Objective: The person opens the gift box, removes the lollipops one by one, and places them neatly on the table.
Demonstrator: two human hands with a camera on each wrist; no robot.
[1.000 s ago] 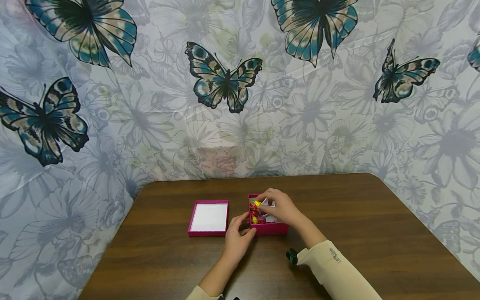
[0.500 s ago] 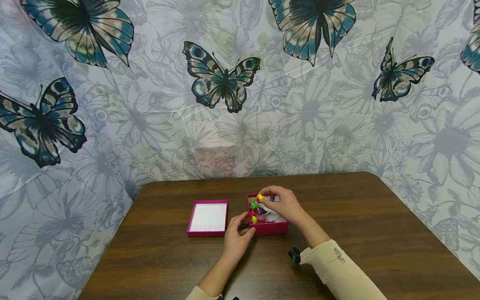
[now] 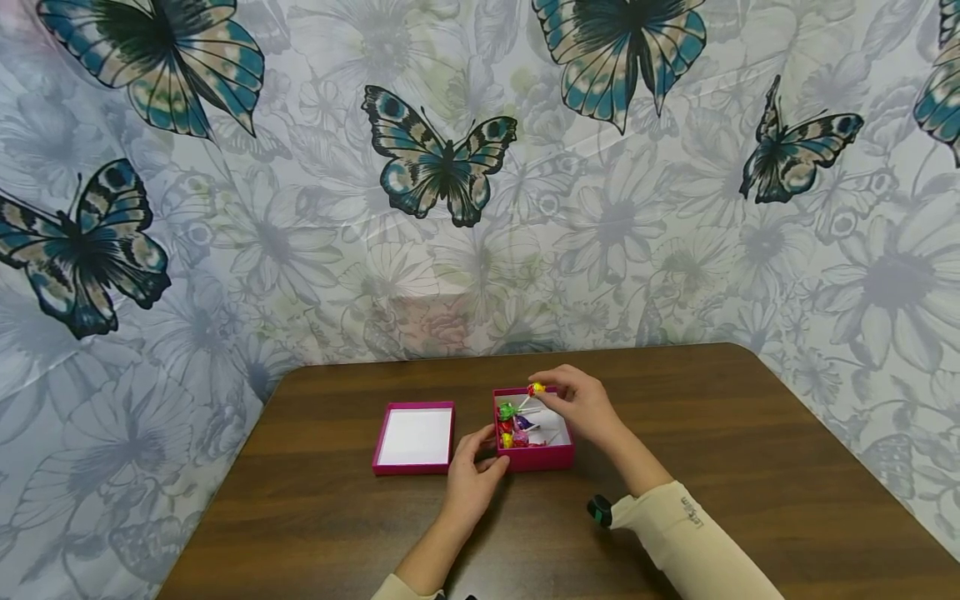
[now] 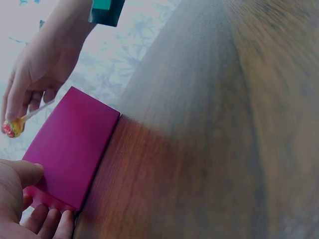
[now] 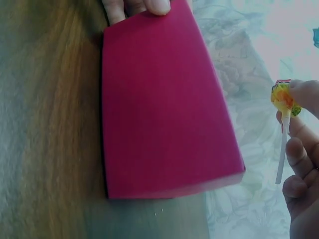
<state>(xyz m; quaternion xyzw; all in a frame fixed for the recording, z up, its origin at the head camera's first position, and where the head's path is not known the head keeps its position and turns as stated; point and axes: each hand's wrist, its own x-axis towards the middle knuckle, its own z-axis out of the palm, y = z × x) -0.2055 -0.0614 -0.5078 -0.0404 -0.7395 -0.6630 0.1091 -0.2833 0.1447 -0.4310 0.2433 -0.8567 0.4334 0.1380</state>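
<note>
A magenta box (image 3: 536,459) stands open on the table, with several wrapped lollipops (image 3: 507,411) along its left side, green, red, yellow, purple and pink, their white sticks pointing right. My left hand (image 3: 474,477) holds the box's front left corner, thumb on the front wall and fingers round the left side. Above the box's back part, my right hand (image 3: 587,405) pinches a yellow and red lollipop (image 5: 284,97) by its wrapped head between thumb and forefinger. Its white stick slants down in the right wrist view.
The box's magenta lid (image 3: 413,437), white inside, lies upturned to the left of the box. Both stand on a brown wooden table (image 3: 315,508). Behind it hangs a cloth (image 3: 300,208) printed with butterflies and flowers.
My right hand has lifted the yellow and red lollipop from the box's left side and moved it right and towards the back. The left hand has stayed at the box's corner.
</note>
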